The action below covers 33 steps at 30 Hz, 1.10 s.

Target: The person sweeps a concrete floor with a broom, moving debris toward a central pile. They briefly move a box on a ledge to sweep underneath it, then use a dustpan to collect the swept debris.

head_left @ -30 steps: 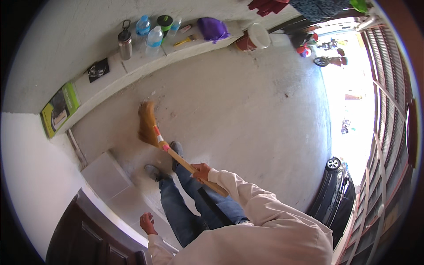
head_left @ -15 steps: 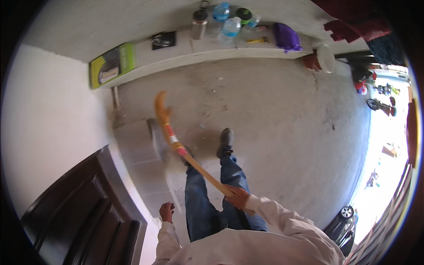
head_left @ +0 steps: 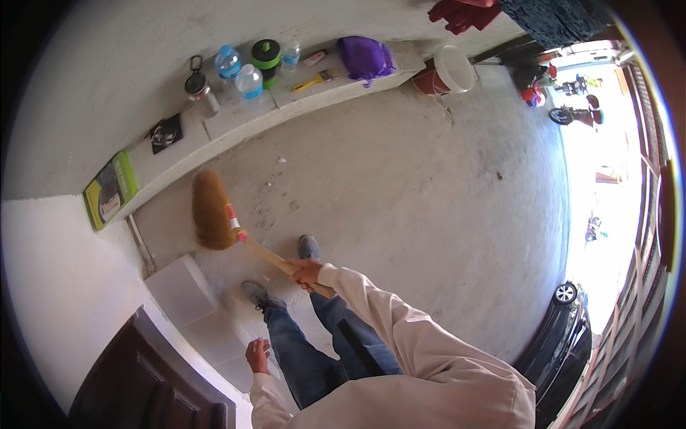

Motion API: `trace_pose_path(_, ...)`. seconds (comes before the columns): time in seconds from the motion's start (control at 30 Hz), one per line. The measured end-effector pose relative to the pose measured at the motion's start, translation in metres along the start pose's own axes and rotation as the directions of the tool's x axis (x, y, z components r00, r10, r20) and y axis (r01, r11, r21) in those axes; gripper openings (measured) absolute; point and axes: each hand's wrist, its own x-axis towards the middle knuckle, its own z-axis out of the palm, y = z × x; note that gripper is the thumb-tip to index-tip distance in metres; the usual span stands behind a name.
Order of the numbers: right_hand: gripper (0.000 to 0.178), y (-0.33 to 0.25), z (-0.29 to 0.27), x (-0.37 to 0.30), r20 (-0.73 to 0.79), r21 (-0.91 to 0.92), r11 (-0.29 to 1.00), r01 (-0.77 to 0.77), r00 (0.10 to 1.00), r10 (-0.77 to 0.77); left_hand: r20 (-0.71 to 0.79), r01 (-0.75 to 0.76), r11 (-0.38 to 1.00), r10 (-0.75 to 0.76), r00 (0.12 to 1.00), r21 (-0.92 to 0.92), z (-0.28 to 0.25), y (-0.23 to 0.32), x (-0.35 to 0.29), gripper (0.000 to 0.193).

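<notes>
"So, where was the broom (head_left: 213,213)?"
"Near the floor's (head_left: 407,193) far-left corner, ledge (head_left: 221,123) beyond; the right hand (head_left: 306,274) wrapped fingers round it."
"And the left hand (head_left: 258,355)?"
"Fingers half-curled; floor stretched wide rightward."

A soft broom (head_left: 264,252) spreads brown bristles (head_left: 211,212) at the view's nine o'clock. Its tan, red-and-white-banded handle slants toward four o'clock.

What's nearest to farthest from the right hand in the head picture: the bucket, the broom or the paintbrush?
1. Broom, in the right hand.
2. Paintbrush, ahead on the ledge.
3. Bucket, by the ledge's right end.
</notes>
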Motion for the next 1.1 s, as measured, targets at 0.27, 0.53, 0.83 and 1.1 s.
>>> trace_pose_path(0.27, 0.066, 0.045, -0.023, -0.106, -0.186, 0.016, 0.999, 0.042, 0.982, -0.038, 0.085, -0.072, 0.993, 0.064, 0.994, 0.097, 0.036, 0.031, -0.009, 0.031)
trace_pose_path(0.53, 0.072, 0.034, 0.003, -0.177, -0.040, -0.084, 0.996, 0.013, 0.999, -0.016, 0.012, -0.063, 0.993, 0.062, 0.998, 0.097, 0.009, -0.001, -0.025, 0.028)
trace_pose_path(0.83, 0.056, -0.051, 0.022, 0.008, 0.072, -0.017, 0.993, 0.119, 0.990, -0.117, -0.015, -0.097, 0.995, 0.098, 0.995, 0.016, 0.046, -0.015, -0.036, 0.028)
trace_pose_path(1.1, 0.062, 0.000, -0.038, -0.037, 0.021, 0.277, 0.957, 0.087, 0.995, -0.097, -0.081, -0.176, 0.983, 0.171, 0.982, -0.048, 0.061, 0.002, -0.040, 0.027)
